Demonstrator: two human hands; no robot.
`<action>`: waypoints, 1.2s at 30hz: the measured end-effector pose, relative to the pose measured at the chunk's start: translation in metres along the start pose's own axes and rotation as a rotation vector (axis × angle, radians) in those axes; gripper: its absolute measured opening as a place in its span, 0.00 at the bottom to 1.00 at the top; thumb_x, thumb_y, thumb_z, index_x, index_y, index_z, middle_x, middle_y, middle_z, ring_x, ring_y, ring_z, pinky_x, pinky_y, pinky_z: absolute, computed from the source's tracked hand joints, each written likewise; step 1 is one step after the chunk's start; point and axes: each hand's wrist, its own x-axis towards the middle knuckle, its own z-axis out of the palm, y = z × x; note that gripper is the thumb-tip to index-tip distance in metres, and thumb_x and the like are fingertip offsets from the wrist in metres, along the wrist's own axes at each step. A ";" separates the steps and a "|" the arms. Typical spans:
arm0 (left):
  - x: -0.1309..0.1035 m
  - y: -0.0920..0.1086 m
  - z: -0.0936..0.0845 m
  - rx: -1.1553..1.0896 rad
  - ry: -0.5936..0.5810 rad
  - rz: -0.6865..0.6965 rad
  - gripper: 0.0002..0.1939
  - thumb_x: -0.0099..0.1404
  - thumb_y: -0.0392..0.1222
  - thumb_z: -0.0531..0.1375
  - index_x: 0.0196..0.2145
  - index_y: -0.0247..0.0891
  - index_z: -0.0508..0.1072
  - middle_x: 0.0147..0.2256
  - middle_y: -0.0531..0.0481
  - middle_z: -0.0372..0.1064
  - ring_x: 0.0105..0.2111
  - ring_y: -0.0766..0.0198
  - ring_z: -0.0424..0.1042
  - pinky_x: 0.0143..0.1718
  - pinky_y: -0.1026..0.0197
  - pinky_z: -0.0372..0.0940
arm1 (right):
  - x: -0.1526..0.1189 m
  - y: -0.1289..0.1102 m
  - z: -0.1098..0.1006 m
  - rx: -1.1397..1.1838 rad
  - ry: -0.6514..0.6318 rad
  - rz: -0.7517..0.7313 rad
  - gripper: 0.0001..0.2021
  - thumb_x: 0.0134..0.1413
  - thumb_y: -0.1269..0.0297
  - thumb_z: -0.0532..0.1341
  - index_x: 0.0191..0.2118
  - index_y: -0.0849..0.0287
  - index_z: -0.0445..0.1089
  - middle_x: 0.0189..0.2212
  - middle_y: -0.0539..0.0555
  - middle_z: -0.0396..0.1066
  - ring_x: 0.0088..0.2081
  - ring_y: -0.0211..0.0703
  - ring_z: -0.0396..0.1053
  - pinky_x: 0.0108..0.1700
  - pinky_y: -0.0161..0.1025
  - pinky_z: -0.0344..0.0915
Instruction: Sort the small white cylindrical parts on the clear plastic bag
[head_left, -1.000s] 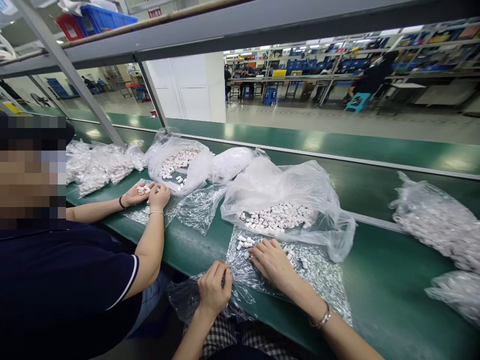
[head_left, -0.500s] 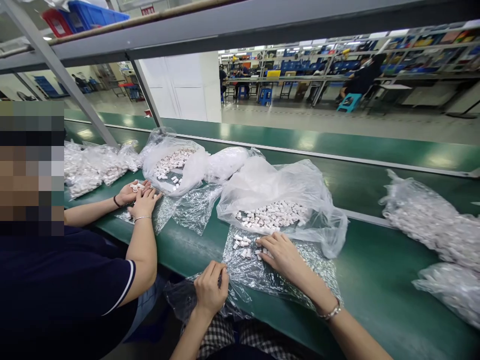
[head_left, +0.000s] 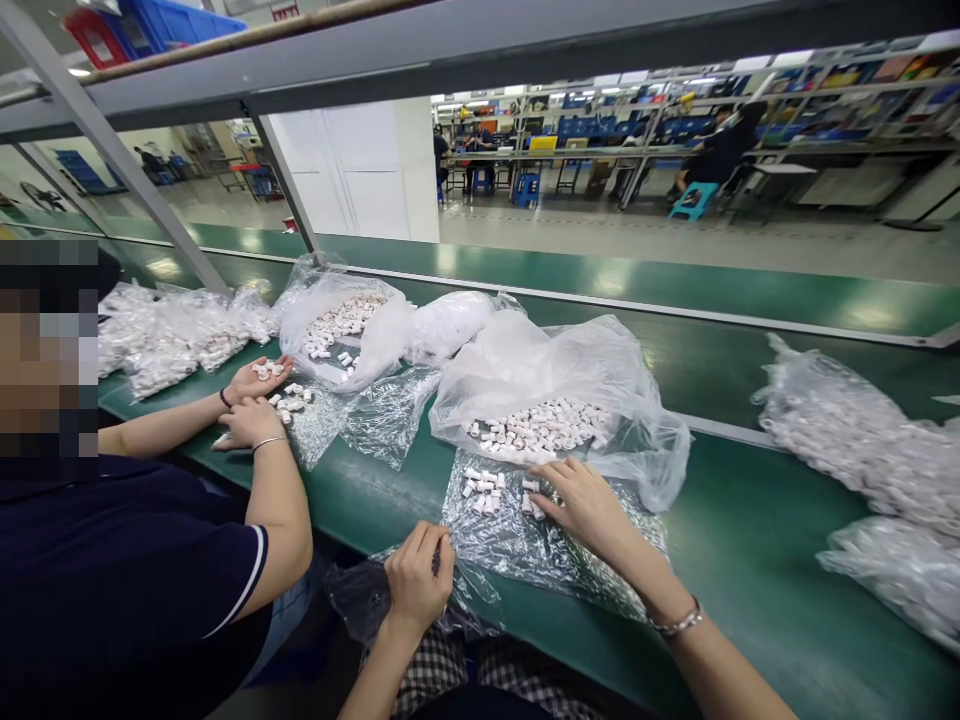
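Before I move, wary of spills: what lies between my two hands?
In the head view, a clear plastic sheet, with white pieces by your right hand.

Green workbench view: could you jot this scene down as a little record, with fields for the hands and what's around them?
Left hand: curled at the near edge of the green workbench; grip unclear
Right hand: fingers parted beside small white parts
Under those parts: clear plastic sheet
Beyond the sheet: open plastic bag holding more parts
Far right: filled clear bags
Left neighbour: seated person, parts in one palm
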 end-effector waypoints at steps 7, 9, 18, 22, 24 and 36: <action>0.000 0.000 -0.001 0.011 -0.011 -0.005 0.09 0.70 0.36 0.53 0.36 0.39 0.73 0.31 0.49 0.72 0.28 0.65 0.71 0.28 0.65 0.60 | 0.001 -0.020 0.012 -0.049 -0.066 -0.019 0.15 0.56 0.62 0.68 0.48 0.60 0.72 0.41 0.57 0.75 0.42 0.53 0.68 0.43 0.48 0.65; 0.000 0.000 -0.001 0.018 -0.021 -0.009 0.10 0.70 0.36 0.52 0.36 0.39 0.73 0.31 0.49 0.72 0.28 0.64 0.71 0.29 0.65 0.60 | 0.004 -0.025 0.013 -0.021 -0.061 -0.039 0.15 0.56 0.63 0.68 0.48 0.59 0.72 0.41 0.56 0.74 0.42 0.53 0.68 0.43 0.48 0.66; 0.000 0.000 -0.001 0.013 -0.002 0.001 0.09 0.70 0.36 0.53 0.36 0.40 0.73 0.31 0.50 0.73 0.28 0.65 0.72 0.29 0.65 0.61 | -0.024 0.018 -0.011 0.027 0.071 0.114 0.13 0.69 0.60 0.51 0.46 0.59 0.70 0.38 0.58 0.73 0.39 0.50 0.70 0.37 0.44 0.66; -0.001 -0.001 -0.001 0.023 -0.004 0.009 0.10 0.70 0.36 0.53 0.36 0.39 0.73 0.31 0.50 0.73 0.27 0.65 0.72 0.27 0.66 0.60 | -0.044 0.017 -0.008 0.019 0.020 0.137 0.13 0.69 0.61 0.50 0.42 0.58 0.70 0.35 0.57 0.72 0.36 0.50 0.70 0.35 0.43 0.65; -0.001 -0.001 0.000 0.022 -0.005 0.009 0.09 0.70 0.36 0.53 0.36 0.40 0.73 0.31 0.50 0.73 0.27 0.65 0.72 0.26 0.66 0.60 | -0.049 0.010 -0.003 0.007 0.007 0.124 0.11 0.68 0.63 0.51 0.41 0.58 0.70 0.35 0.57 0.72 0.37 0.50 0.70 0.35 0.43 0.65; -0.002 0.000 -0.001 0.011 -0.013 0.001 0.10 0.71 0.36 0.53 0.36 0.40 0.73 0.30 0.50 0.72 0.27 0.66 0.71 0.25 0.66 0.59 | -0.039 -0.008 0.007 0.135 0.075 0.156 0.10 0.67 0.65 0.51 0.44 0.57 0.69 0.38 0.56 0.74 0.37 0.48 0.73 0.35 0.41 0.69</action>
